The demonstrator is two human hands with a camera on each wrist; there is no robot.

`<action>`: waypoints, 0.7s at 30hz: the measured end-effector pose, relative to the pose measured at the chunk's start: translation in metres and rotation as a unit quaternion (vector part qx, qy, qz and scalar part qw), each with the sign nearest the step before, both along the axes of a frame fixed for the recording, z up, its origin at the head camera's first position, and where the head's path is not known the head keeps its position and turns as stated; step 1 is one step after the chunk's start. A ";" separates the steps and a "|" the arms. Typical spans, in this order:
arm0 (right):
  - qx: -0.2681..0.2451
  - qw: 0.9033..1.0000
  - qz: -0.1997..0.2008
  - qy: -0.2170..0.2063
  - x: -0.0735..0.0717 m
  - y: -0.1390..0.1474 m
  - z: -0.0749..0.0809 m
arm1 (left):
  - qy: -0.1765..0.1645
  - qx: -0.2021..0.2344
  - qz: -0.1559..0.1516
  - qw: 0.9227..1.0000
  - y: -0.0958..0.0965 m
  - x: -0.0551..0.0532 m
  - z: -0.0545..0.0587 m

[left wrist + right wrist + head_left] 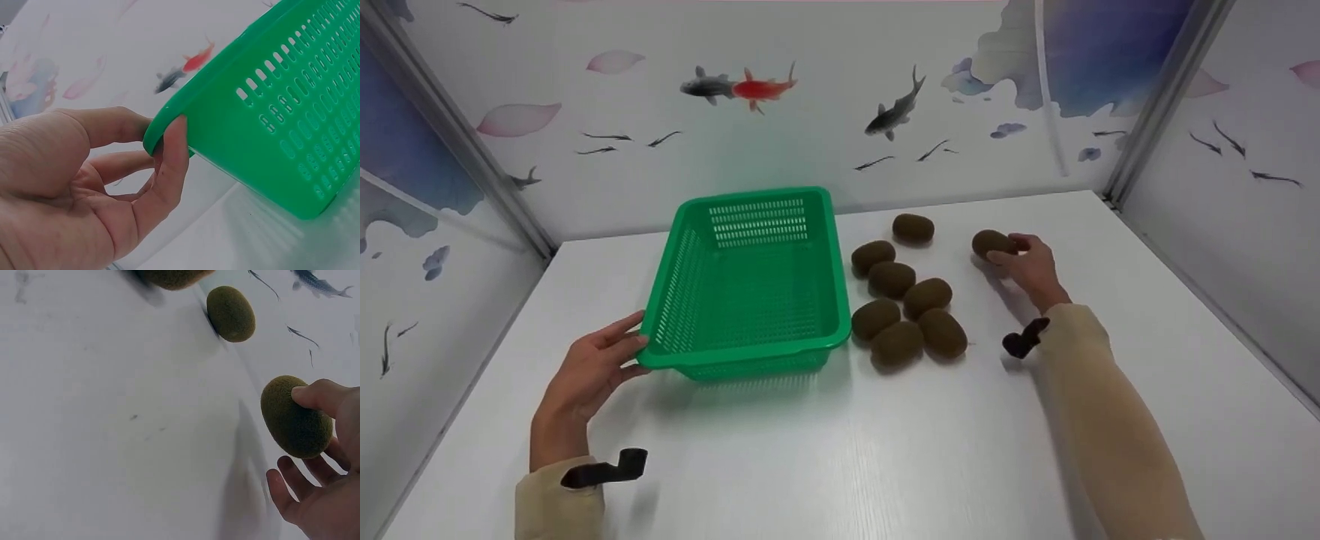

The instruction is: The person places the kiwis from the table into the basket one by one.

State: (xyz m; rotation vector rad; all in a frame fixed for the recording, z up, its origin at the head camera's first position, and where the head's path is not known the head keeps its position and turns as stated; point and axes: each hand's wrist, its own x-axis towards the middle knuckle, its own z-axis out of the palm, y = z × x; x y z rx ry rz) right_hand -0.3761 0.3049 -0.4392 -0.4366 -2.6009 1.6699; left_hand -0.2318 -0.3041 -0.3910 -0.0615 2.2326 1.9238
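Note:
A green plastic basket [757, 300] with slotted walls stands on the white table, and no fruit shows inside it. My left hand [592, 367] pinches its near left corner; in the left wrist view the thumb and fingers [174, 152] grip the rim [169, 118]. At the right, my right hand [1030, 268] holds a brown kiwi [991, 244] between thumb and fingers. The right wrist view shows the thumb [318, 395] on top of that kiwi [292, 419]. Several more kiwis [892, 280] lie grouped between the basket and my right hand.
One kiwi [913, 229] sits at the back of the group, near the rear panel [810, 150] printed with fish. Side panels [1237, 210] border the white table [840, 457] to left and right. Black camera mounts [1024, 339] jut from both sleeves.

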 end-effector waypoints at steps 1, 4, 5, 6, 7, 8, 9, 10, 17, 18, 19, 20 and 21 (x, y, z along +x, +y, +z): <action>-0.006 1.000 0.001 -0.001 0.000 -0.001 0.002 | 0.000 0.002 0.000 1.000 0.000 0.000 0.000; -0.015 1.000 0.006 0.004 0.002 -0.004 0.009 | 0.007 0.012 -0.006 1.000 0.002 -0.003 0.001; -0.015 1.000 0.008 0.009 0.002 -0.006 0.012 | 0.010 0.015 -0.008 1.000 0.002 -0.003 0.002; -0.016 1.000 0.009 0.015 0.002 -0.007 0.015 | 0.013 0.017 -0.010 1.000 0.002 -0.004 0.002; -0.017 1.000 0.012 0.021 0.002 -0.008 0.018 | 0.014 0.019 -0.012 1.000 0.002 -0.005 0.003; -0.018 0.999 0.015 0.029 0.002 -0.010 0.021 | 0.014 0.020 -0.012 1.000 0.003 -0.005 0.003; -0.019 0.999 0.017 0.034 0.002 -0.012 0.024 | 0.012 0.020 -0.013 1.000 0.002 -0.006 0.004; -0.020 0.999 0.020 0.040 0.001 -0.014 0.027 | 0.011 0.021 -0.014 1.000 0.002 -0.006 0.004; -0.030 0.996 0.039 0.074 0.001 -0.037 0.050 | 0.004 0.011 -0.011 1.000 0.000 -0.002 0.001; -0.031 0.996 0.042 0.079 0.002 -0.041 0.053 | 0.003 0.009 -0.012 1.000 0.000 -0.001 0.001; -0.030 0.995 0.047 0.084 0.002 -0.044 0.056 | 0.002 0.008 -0.011 1.000 -0.001 0.000 0.001; -0.032 0.994 0.051 0.089 0.002 -0.048 0.059 | 0.002 0.008 -0.010 1.000 -0.002 0.001 0.001; -0.034 0.993 0.056 0.094 0.002 -0.053 0.062 | 0.002 0.009 -0.009 1.000 -0.003 0.001 0.001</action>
